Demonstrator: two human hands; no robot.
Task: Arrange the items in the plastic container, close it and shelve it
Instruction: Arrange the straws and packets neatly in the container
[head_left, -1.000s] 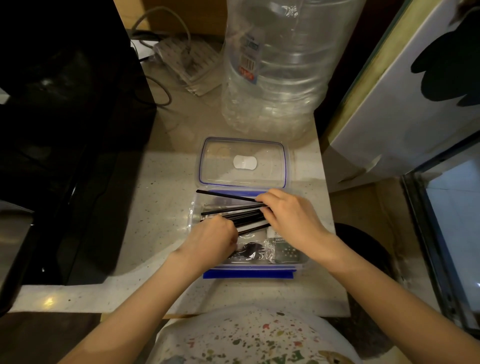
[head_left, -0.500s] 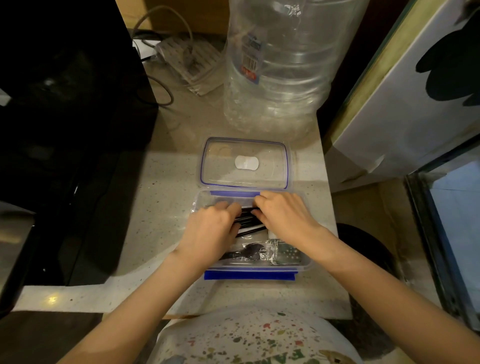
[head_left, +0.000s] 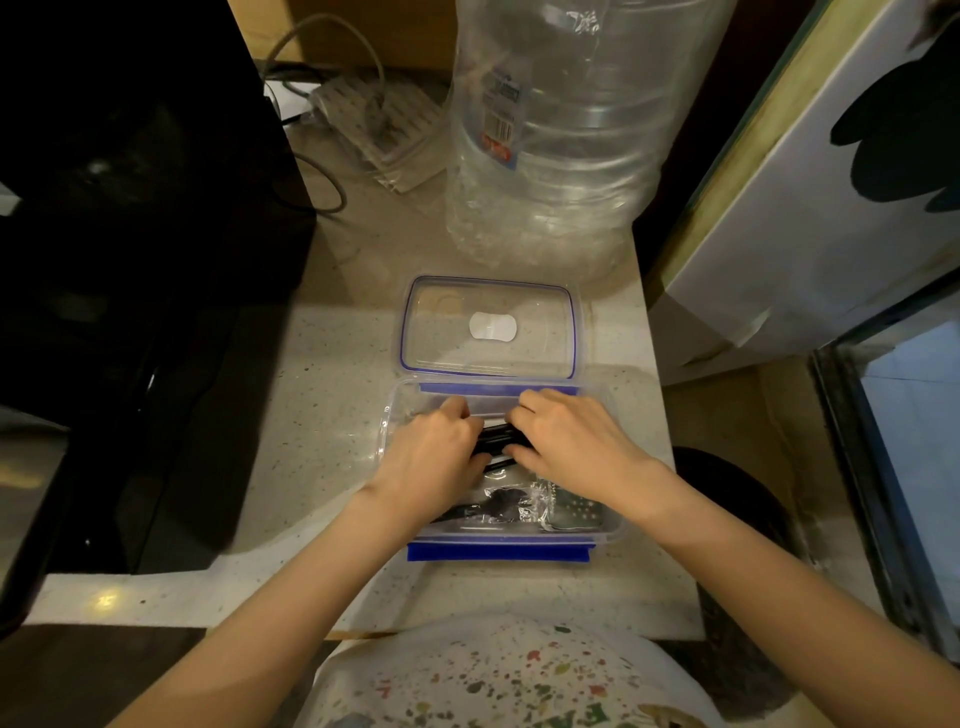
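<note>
A clear plastic container (head_left: 597, 535) with blue clips sits on the speckled counter in front of me. Its clear lid (head_left: 491, 325), edged in blue, lies flat just behind it. Both my hands are inside the container. My left hand (head_left: 441, 457) and my right hand (head_left: 566, 447) curl their fingers round a bundle of black sticks (head_left: 498, 439) that lies crosswise in the box. Closer to me in the box lie wrapped black cutlery (head_left: 506, 506) and a small patterned packet (head_left: 579, 514).
A big clear water bottle (head_left: 566, 135) stands behind the lid. A black appliance (head_left: 130, 260) fills the left side. A power strip with cables (head_left: 374, 119) lies at the back. A white cabinet (head_left: 810, 208) stands at the right, past the counter's edge (head_left: 670, 467).
The black sticks stuck out over the box's far rim; my hands have gathered them and pushed them down inside. My left hand moved up and forward to meet the right.
</note>
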